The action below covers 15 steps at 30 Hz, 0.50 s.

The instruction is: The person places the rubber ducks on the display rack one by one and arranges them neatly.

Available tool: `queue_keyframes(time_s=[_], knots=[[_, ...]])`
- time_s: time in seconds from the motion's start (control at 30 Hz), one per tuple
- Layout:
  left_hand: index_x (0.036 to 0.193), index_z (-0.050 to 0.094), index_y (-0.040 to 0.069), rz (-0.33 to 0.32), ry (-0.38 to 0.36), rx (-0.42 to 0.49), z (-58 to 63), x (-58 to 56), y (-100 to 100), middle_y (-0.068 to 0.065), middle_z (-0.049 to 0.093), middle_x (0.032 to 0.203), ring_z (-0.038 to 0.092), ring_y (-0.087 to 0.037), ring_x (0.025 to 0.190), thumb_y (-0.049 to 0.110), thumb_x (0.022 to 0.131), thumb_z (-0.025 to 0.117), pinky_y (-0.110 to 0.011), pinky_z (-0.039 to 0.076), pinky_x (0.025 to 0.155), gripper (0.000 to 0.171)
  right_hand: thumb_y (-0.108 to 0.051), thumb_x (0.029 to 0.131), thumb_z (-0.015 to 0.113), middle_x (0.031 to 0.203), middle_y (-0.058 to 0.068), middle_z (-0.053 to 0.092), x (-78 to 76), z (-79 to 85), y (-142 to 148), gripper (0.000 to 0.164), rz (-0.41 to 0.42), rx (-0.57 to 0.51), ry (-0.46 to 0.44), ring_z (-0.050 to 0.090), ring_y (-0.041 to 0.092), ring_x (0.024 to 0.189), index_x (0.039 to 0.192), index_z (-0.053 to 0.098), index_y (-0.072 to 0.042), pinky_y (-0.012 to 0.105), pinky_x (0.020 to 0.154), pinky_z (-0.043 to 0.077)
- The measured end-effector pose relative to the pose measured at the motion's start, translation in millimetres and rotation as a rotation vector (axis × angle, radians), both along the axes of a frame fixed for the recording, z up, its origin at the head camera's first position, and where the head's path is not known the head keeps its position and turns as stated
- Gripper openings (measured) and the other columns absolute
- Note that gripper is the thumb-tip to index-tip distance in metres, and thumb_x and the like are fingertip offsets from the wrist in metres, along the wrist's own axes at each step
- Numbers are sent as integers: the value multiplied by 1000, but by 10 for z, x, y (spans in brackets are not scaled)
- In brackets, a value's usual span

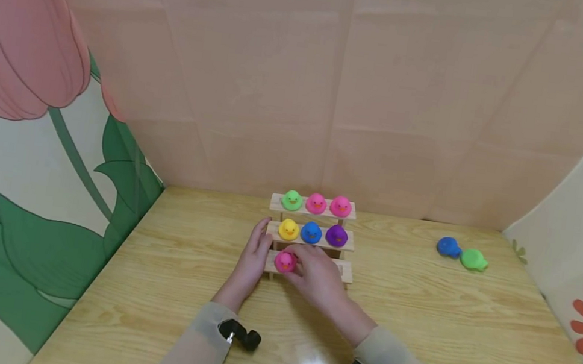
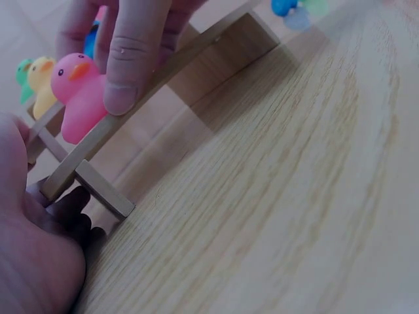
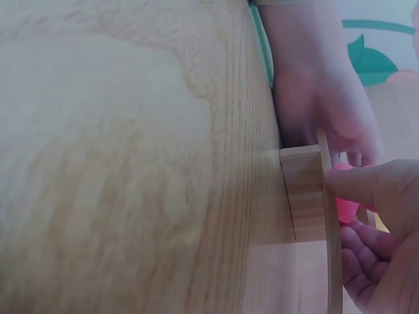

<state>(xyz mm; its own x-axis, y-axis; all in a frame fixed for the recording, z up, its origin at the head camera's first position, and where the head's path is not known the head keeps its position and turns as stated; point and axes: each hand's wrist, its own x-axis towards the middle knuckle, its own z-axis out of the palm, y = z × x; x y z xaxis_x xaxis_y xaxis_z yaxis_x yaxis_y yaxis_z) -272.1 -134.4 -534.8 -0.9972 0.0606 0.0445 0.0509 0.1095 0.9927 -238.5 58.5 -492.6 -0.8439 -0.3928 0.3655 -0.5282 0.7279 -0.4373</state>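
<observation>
Pinching a pink duck (image 1: 284, 262) between thumb and fingers of the right hand (image 1: 317, 275), upright, beak towards six o'clock, right at the nine o'clock end of the bottom step (image 1: 347, 272)! Hard to tell, though, touching the board or just above it. Gripping the wooden rack (image 1: 351, 246) at nine o'clock too, with the left hand (image 1: 251, 256), fingers tucked partly under the board's end. Up towards twelve now, onto the middle step (image 1: 353, 236): reading from nine to three, yellow duck (image 1: 288, 229), blue duck (image 1: 311, 233), purple duck (image 1: 336, 236). Higher again, along the top step (image 1: 275, 202): green duck (image 1: 291, 201), then two more pink ducks (image 1: 316, 204). And away at three o'clock on the table (image 1: 393, 328), well apart from the rack: second blue duck (image 1: 448, 247), second green duck (image 1: 473, 259), lying side by side.
</observation>
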Motion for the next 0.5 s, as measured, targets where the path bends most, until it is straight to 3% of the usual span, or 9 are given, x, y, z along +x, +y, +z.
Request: queue_keyframes(time_s=[0.3, 0.5], knots=[[174, 30, 34, -5, -2, 10, -2, -2, -8, -14, 34, 178, 33, -37, 162, 58, 117, 42, -65, 23, 131, 63, -23, 92, 94, 130, 2, 77, -5, -21, 35, 45, 9, -13, 2, 71, 27, 119, 132, 76, -18, 47, 101, 59], [174, 31, 38, -1, -8, 3, 3, 4, -4, -14, 34, 178, 34, -37, 162, 61, 116, 43, -66, 23, 131, 63, -17, 91, 94, 125, 6, 77, 62, -3, 147, 47, -13, -52, -37, 72, 26, 109, 133, 75, -16, 46, 92, 63]])
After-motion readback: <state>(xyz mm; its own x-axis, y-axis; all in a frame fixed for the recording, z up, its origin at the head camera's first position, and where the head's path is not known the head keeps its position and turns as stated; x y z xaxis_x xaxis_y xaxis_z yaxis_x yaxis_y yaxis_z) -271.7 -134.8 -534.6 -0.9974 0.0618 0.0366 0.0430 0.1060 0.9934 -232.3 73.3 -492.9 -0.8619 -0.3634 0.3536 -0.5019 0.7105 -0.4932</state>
